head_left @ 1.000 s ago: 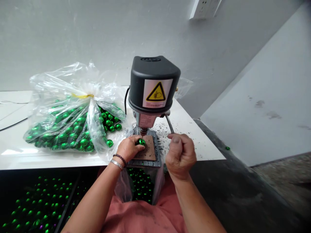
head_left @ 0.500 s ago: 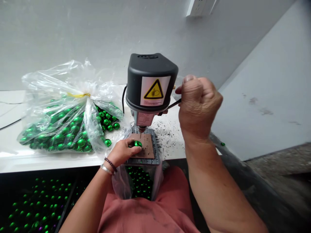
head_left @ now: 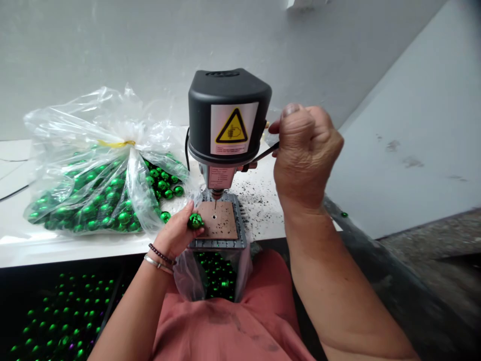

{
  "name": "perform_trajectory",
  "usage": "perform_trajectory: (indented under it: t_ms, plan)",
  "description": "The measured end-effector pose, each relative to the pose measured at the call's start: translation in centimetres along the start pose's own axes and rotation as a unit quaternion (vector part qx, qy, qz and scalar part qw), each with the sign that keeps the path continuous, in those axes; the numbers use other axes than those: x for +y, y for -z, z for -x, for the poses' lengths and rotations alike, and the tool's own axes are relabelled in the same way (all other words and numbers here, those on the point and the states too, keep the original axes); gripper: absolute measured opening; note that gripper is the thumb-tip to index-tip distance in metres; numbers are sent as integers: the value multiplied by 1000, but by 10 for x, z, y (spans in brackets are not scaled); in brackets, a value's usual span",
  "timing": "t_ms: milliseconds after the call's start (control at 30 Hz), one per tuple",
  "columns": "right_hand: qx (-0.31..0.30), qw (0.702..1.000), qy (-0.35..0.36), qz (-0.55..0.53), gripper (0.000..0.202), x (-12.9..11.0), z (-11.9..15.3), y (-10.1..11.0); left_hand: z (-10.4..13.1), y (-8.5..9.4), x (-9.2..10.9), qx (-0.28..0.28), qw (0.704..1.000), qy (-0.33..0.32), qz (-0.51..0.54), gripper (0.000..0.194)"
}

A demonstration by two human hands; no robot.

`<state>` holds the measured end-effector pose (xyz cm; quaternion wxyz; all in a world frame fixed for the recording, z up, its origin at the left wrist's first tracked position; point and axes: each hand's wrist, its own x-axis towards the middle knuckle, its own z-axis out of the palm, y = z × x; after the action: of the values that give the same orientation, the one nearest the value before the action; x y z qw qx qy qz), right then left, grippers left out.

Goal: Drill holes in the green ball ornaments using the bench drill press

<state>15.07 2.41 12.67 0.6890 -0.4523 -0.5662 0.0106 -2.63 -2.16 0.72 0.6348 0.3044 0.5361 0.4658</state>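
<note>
Between the fingers of my left hand (head_left: 179, 228) is a shiny green ball (head_left: 196, 221), at the left edge of a brown board (head_left: 225, 225). The board lies on the metal base (head_left: 240, 233) of a small black drill press (head_left: 229, 118). A thin drill bit (head_left: 215, 204) points down above a small hole in the board. Dark shavings are scattered on and beside it. My right hand (head_left: 308, 150) is closed round the end of the black lever (head_left: 266, 151) at the press's right side.
A clear plastic bag (head_left: 130, 150) of green balls, tied in yellow, lies on the white table (head_left: 93, 245) at left, loose balls beside it. Below are a dark bin (head_left: 112, 296) and a plastic-lined container (head_left: 188, 281), both holding green balls. A wall stands behind.
My left hand has moved left with the green ball, away from under the bit, and the hole in the board now shows. My right hand stays on the lever. The view has shifted slightly.
</note>
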Motion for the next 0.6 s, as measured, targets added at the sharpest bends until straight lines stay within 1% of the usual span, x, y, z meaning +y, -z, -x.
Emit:
perform_trajectory:
  t_ms: [67,100,233,300,333,400,500,600]
  plan:
    - [1,1000,0,-2,38,0,0,0,0,-1,1,-8,999,0,53,17]
    - [1,1000,2,-2,38,0,1,1,1,-1,1,-11,998,-3,70,14]
    - [1,1000,15,1,39,0,0,1,3,0,0,-18,996,-5,86,24]
    - [1,1000,16,2,40,0,0,1,2,1,-1,-38,997,-17,67,29]
    - [2,1000,17,3,40,0,0,1,1,1,-1,-44,998,-27,40,31]
    - [6,1000,22,3,40,0,0,1,-2,1,-2,-32,997,-54,-50,38]
    - [6,1000,29,0,38,0,0,1,-10,0,-7,11,977,-87,-194,48]
    - [3,1000,26,-9,37,-2,1,3,-17,-1,-14,31,957,-89,-275,54]
